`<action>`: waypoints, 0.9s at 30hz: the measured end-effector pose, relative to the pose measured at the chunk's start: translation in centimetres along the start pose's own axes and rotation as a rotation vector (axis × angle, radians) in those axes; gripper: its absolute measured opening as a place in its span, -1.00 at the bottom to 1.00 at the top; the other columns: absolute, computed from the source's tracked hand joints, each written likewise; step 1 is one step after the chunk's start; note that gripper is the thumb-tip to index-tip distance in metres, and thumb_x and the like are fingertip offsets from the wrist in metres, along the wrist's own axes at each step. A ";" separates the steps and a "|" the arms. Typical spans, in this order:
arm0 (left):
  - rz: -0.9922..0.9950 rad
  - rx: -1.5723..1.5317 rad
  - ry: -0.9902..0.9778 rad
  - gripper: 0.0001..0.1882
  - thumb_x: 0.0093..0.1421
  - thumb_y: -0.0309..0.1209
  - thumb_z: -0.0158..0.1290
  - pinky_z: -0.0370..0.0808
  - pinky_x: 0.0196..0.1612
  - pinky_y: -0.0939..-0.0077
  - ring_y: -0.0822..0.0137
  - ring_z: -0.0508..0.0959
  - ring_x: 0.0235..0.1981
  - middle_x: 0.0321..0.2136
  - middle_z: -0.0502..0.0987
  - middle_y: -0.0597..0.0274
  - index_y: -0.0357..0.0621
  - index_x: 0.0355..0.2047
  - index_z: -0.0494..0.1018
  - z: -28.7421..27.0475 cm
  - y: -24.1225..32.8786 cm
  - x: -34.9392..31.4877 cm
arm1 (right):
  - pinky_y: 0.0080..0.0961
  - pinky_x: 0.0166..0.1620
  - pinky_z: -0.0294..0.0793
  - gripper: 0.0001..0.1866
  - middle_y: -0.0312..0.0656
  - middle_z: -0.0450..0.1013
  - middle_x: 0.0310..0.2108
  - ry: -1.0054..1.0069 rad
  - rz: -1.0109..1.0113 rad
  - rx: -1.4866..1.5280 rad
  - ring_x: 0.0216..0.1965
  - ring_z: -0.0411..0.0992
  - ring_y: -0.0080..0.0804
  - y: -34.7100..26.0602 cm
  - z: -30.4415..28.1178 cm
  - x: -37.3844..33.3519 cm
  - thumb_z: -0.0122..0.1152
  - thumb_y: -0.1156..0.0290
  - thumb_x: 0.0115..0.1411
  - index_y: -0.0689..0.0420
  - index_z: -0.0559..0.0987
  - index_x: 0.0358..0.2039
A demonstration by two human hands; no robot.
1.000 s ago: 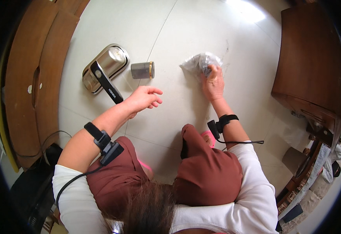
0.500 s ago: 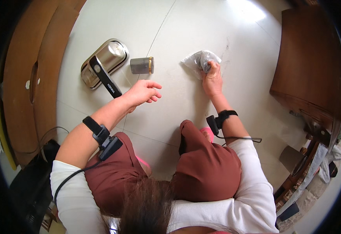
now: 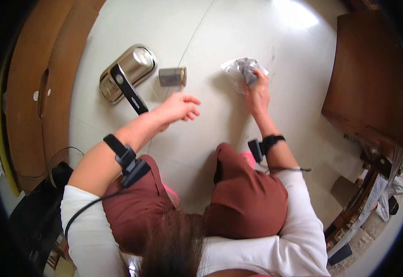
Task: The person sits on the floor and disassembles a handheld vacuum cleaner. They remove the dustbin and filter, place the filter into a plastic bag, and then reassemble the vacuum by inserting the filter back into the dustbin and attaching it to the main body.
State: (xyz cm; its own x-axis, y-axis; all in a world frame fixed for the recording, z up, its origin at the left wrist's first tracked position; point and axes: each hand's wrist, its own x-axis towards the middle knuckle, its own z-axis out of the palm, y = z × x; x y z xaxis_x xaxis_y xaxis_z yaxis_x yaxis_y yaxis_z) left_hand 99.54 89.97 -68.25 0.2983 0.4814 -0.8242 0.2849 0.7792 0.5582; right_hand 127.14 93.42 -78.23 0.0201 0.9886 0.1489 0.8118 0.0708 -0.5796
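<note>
My right hand (image 3: 258,94) grips a crumpled clear plastic bag (image 3: 236,74) with something dark grey inside; what that is cannot be made out. Nothing is in my left hand (image 3: 178,107), whose fingers are apart and loosely curled above the floor. Beyond it lies a small grey see-through jar (image 3: 170,77) on its side, its gold-rimmed end toward the right. To the left of the jar, a shiny steel kettle (image 3: 137,62) with a black handle (image 3: 130,92) rests on its side. The handle's near end lies close to my left wrist.
A brown wooden cabinet (image 3: 26,78) runs along the left side. On the right stands a dark wooden piece of furniture (image 3: 367,74), with cloth and other items nearer to me. The pale tiled floor (image 3: 206,124) lies between. Black straps with small devices (image 3: 132,166) are on my forearms.
My right hand has turned slightly and shifted a little right with the plastic bag. My left hand has barely moved. The whole view has shifted slightly.
</note>
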 end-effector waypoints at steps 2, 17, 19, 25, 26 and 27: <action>-0.028 0.015 0.045 -0.64 0.23 -0.45 -0.04 0.50 -0.25 0.62 0.50 0.55 -0.34 -0.24 0.59 0.18 -0.27 0.04 0.41 0.0 1.2 -0.2 | -0.18 -0.07 0.47 -0.39 -0.12 0.28 0.07 -0.045 -0.004 -0.014 0.04 0.36 -0.01 0.2 0.1 0.0 0.38 0.41 0.03 -0.01 0.30 0.08; -0.102 -0.765 0.133 -0.37 0.13 -0.01 0.13 0.44 -0.11 0.12 0.23 0.48 -0.08 0.00 0.42 0.16 -0.06 0.12 0.31 8.0 1.3 9.0 | -0.34 -0.12 0.52 -0.18 0.11 0.34 0.09 -0.305 0.376 0.622 -0.11 0.48 -0.21 -3.0 0.3 -0.7 0.42 0.29 0.05 0.19 0.18 0.24; 0.017 -0.986 0.050 -0.41 0.19 0.00 0.07 0.46 -0.11 0.13 0.22 0.49 -0.06 0.00 0.45 0.13 -0.06 0.11 0.31 10.2 -1.2 9.8 | -0.39 -0.19 0.55 -0.16 0.11 0.33 0.10 -0.421 0.494 0.732 -0.13 0.50 -0.27 -4.0 -0.3 -1.9 0.40 0.28 0.08 0.17 0.14 0.27; 0.083 -1.225 0.283 -0.64 0.43 -0.25 -0.29 0.54 -0.05 0.11 0.14 0.54 -0.09 -0.05 0.49 0.09 -0.20 0.07 0.31 12.9 -2.3 11.5 | -0.58 -0.36 0.47 -0.76 -0.26 0.52 -0.42 -0.267 0.502 0.634 -0.44 0.46 -0.56 -1.6 -1.1 -3.5 0.29 0.33 0.19 0.25 0.53 -0.28; 0.106 -1.243 0.299 -0.62 0.44 -0.23 -0.29 0.54 -0.04 0.10 0.13 0.54 -0.08 -0.05 0.48 0.08 -0.22 0.07 0.31 12.8 -2.0 11.6 | -0.60 -0.37 0.45 -0.77 -0.28 0.51 -0.45 -0.212 0.472 0.682 -0.45 0.44 -0.58 -0.9 -1.1 -3.4 0.28 0.33 0.20 0.24 0.53 -0.30; 0.129 -1.260 0.315 -0.61 0.44 -0.22 -0.29 0.53 -0.03 0.09 0.13 0.55 -0.07 -0.04 0.48 0.07 -0.23 0.07 0.31 12.7 -1.8 11.7 | -0.62 -0.37 0.43 -0.79 -0.31 0.49 -0.48 -0.156 0.441 0.731 -0.46 0.42 -0.60 -0.2 -0.9 -3.3 0.27 0.33 0.21 0.24 0.53 -0.32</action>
State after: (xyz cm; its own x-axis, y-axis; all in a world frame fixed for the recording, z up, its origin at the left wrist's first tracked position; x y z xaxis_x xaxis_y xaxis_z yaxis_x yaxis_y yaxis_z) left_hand 114.14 89.13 -77.71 -0.0147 0.5192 -0.8545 -0.8253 0.4761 0.3035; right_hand 127.43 89.99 -77.88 0.1212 0.9491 -0.2908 0.1692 -0.3085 -0.9361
